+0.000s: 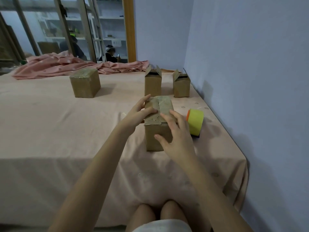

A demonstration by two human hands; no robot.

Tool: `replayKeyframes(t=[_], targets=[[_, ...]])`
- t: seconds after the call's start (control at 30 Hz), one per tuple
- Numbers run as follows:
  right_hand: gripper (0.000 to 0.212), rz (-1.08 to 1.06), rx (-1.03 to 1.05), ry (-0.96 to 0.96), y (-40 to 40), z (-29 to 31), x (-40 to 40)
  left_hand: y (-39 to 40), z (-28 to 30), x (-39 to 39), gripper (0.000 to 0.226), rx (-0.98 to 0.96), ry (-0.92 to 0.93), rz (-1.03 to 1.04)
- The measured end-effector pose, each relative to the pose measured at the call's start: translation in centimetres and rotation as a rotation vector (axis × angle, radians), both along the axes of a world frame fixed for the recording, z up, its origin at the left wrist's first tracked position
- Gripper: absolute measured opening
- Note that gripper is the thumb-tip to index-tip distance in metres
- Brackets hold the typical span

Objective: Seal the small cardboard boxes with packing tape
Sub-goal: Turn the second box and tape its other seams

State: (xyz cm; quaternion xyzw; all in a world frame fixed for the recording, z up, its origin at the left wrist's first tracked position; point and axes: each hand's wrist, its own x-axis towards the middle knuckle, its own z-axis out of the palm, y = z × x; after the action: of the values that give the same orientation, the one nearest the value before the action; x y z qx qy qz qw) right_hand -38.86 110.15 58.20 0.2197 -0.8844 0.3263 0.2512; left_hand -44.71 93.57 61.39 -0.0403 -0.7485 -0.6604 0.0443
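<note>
On the bed [66,131], near its right edge, the closed cardboard box [158,124] stands upright with both hands on it. Left hand [142,113] lies flat on the top flaps, fingers straight; right hand [175,131] rests spread over the near right corner. Tape roll [195,121] lies just right of the box.

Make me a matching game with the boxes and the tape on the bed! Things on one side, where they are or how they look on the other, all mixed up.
Things:
1. tape roll
2. box under the hands
3. far left box
4. two boxes by the wall

Descriptions:
A. standing alone, top closed and shiny with tape
B. top flaps sticking up, open
C. yellow with an orange rim, lying on the sheet
D. left hand and right hand resting on it

Pairs: 1-C, 2-D, 3-A, 4-B
</note>
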Motion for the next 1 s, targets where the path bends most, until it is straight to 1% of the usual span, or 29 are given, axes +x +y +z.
replayKeyframes(t=[0.1, 0.23, 0.3, 0.37, 0.43, 0.5, 0.53, 0.6, 0.7, 0.73, 0.77, 0.83, 0.87, 0.9, 0.93, 0.97, 1.0], targets=[[0.058, -0.012, 0.023, -0.011, 0.1, 0.4, 0.0, 0.4, 0.1, -0.1, 0.064, -0.012, -0.010, -0.007], [0.055, -0.026, 0.142, 0.003, 0.0, 1.3, -0.3, 0.4, 0.4, 0.6, 0.062, -0.039, -0.023, 0.020], [0.055, -0.055, 0.192, 0.029, 0.1, 1.5, -0.4, 0.8, 0.8, 1.3, 0.056, -0.161, 0.052, 0.085], [0.055, -0.075, 0.232, 0.046, 0.2, 1.6, -0.4, 1.1, 1.1, 2.3, 0.047, -0.359, 0.170, 0.146], [0.055, -0.083, 0.260, 0.057, 0.4, 1.7, -0.5, 1.0, 1.2, 3.5, 0.038, -0.546, 0.298, 0.150], [0.055, -0.087, 0.276, 0.069, 0.5, 1.9, -0.6, 1.0, 0.8, 4.8, 0.033, -0.726, 0.453, 0.100], [0.056, -0.082, 0.278, 0.073, 0.5, 2.0, -0.6, 1.0, 0.5, 5.3, 0.033, -0.761, 0.497, 0.061], [0.058, -0.050, 0.279, 0.041, 0.8, 2.1, -0.6, 1.4, -0.2, 6.3, 0.040, -0.767, 0.486, 0.024], [0.062, 0.047, 0.262, -0.016, 1.6, 1.5, -0.3, 1.9, -1.0, 6.9, 0.048, -0.803, 0.535, 0.057], [0.061, 0.071, 0.233, -0.002, 1.9, 1.3, 0.0, 1.9, -1.0, 6.9, 0.049, -0.813, 0.553, 0.045], [0.058, 0.079, 0.157, 0.043, 2.3, 1.0, 0.2, 2.0, -1.0, 6.9, 0.051, -0.832, 0.564, 0.030], [0.051, 0.035, -0.147, 0.180, 3.4, 0.5, 0.6, 2.1, -0.9, 6.5, 0.059, -0.887, 0.562, 0.013], [0.049, -0.018, -0.294, 0.240, 4.3, 0.1, 0.6, 2.2, -0.8, 6.3, 0.063, -0.898, 0.557, 0.014], [0.046, -0.095, -0.380, 0.278, 5.5, -0.3, 0.4, 2.3, -0.9, 6.1, 0.064, -0.891, 0.558, 0.022], [0.043, -0.185, -0.394, 0.280, 6.7, -0.7, 0.0, 2.4, -0.9, 5.9, 0.063, -0.877, 0.565, 0.037], [0.043, -0.268, -0.351, 0.228, 7.9, -1.2, -0.6, 2.6, -1.0, 5.8, 0.062, -0.868, 0.578, 0.053], [0.044, -0.320, -0.269, 0.138, 8.9, -1.8, -1.3, 2.7, -1.1, 5.6, 0.061, -0.862, 0.595, 0.065]])
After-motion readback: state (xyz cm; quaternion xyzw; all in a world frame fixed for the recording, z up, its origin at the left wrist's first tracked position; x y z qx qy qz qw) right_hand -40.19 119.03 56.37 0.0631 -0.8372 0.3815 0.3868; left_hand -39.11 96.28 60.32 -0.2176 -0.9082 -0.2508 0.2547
